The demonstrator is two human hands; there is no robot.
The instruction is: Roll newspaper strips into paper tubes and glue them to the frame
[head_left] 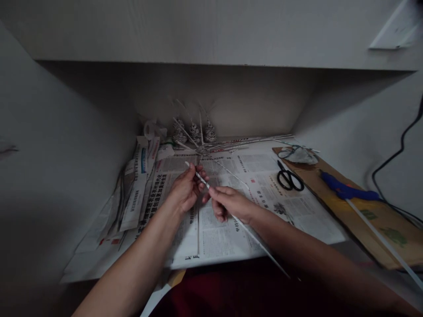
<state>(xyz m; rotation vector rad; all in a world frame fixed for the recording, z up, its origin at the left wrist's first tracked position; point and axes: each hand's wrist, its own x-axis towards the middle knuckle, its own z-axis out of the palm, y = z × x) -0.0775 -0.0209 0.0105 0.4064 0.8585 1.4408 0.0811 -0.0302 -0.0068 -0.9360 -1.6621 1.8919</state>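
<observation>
A long, thin rolled newspaper stick (202, 179) runs slantwise through both hands, its light tip at the upper left and its tail reaching down past the table's front edge. My left hand (189, 185) pinches it close to the upper tip. Lower along the same stick, my right hand (228, 201) is closed round it, with the other fingers curled underneath. Just beyond the hands lies a woven star-like piece (203, 150) with paper sticks radiating from its centre. Spread newspaper (218, 237) lies under everything.
Black-handled scissors (290, 179) lie to the right, near a blue glue gun (346, 187) on brown cardboard (370, 220). Several small woven paper pieces (210, 132) stand at the back. Paper strips (134, 198) are piled left. A low panel (211, 35) overhangs the table.
</observation>
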